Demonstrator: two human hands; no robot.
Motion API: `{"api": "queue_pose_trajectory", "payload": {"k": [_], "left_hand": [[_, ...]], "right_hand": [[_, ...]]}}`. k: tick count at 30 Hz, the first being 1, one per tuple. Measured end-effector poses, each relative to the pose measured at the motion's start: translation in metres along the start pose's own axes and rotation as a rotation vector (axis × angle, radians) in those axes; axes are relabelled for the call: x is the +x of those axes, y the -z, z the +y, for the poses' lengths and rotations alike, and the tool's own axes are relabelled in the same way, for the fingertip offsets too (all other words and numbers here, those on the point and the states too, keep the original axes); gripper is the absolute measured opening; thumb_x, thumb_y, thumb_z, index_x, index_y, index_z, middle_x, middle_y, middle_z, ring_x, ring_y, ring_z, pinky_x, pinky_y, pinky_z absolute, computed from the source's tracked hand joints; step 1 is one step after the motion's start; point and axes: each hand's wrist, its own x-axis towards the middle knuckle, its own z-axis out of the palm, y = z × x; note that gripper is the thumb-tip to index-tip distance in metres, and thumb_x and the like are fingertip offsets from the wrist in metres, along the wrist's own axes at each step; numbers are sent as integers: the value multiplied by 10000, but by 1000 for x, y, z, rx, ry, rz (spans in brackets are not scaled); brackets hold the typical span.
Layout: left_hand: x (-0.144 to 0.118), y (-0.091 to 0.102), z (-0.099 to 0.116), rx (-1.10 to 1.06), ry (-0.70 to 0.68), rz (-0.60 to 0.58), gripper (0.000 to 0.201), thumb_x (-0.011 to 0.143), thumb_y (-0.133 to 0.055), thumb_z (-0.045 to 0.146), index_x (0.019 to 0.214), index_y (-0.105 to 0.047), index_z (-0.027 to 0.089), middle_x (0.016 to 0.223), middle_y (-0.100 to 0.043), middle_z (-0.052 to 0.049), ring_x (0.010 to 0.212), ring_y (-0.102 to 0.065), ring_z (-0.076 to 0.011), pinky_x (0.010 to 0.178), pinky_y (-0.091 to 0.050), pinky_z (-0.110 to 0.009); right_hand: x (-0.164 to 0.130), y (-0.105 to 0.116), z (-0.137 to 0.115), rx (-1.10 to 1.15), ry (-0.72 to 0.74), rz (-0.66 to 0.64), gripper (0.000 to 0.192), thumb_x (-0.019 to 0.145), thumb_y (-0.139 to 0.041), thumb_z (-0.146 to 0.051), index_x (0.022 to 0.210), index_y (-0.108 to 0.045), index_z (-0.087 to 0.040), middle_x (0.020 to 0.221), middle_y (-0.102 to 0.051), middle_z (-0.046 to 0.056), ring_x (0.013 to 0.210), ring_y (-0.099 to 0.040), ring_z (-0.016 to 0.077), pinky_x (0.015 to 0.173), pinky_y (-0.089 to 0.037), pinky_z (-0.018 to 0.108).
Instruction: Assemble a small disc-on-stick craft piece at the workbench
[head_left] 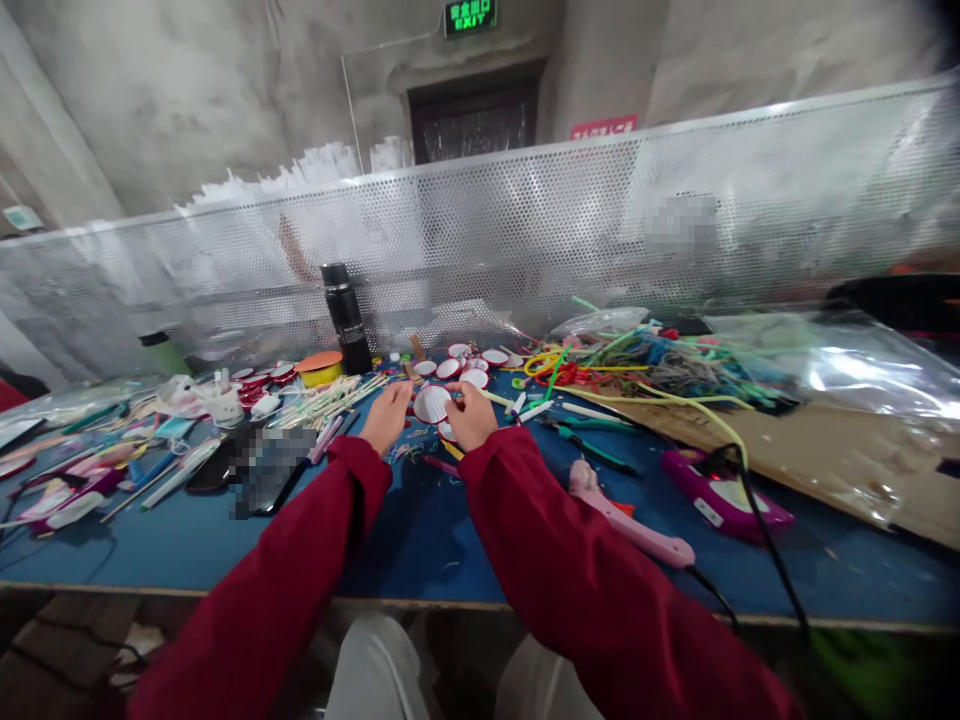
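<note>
Between my two hands is a round white disc (pixel 433 404) with a red rim, its face tilted toward me. My left hand (pixel 386 418) has its fingers bent at the disc's left edge. On the opposite edge, my right hand (pixel 472 416) pinches it between thumb and fingers. Just beyond lie more red-rimmed white discs (pixel 448 368), several of them loosely grouped. Small thin coloured loops (pixel 409 450) are scattered on the blue tabletop (pixel 420 550) below my hands. The fingertips are partly hidden and small in view.
Pliers (pixel 596 445) with teal handles, a pink corded tool (pixel 637 525) and a purple device (pixel 724 495) lie to the right. Behind are a black bottle (pixel 346 320), a yellow-orange spool (pixel 320 370) and a perforated metal screen (pixel 480 230). Phones (pixel 277 470) lie left; coloured pipe-cleaner-like strands (pixel 660 360) pile right.
</note>
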Motion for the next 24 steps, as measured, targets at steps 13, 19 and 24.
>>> {"api": "queue_pose_trajectory", "payload": {"k": [13,19,24], "left_hand": [[24,10,-31,151,-435,-86,324,950,-532,278,1138,-779,186,1231,-769,-82,1174,-683,-256,1099,-497,-435],[24,8,-33,175,-453,-96,346,976,-535,340,1191,-751,176,1282,-746,-108,1238,-661,-275,1150,-466,-470],[27,3,-38,204,-455,-254,638,797,-807,406,1355,-661,135,1450,-636,-177,1375,-568,-345,1215,-395,-513]], "right_hand": [[-12,-6,-9,-33,269,-233,680,772,-761,-265,1416,-548,-216,1388,-664,117,1214,-665,282,1056,-511,435],[-14,2,-15,-163,302,-281,773,766,-822,-301,1470,-514,-221,1406,-664,118,1263,-649,310,1061,-508,454],[-9,11,-17,-229,181,-259,567,792,-817,-273,1331,-662,-197,1158,-777,97,1084,-721,287,969,-534,420]]}}
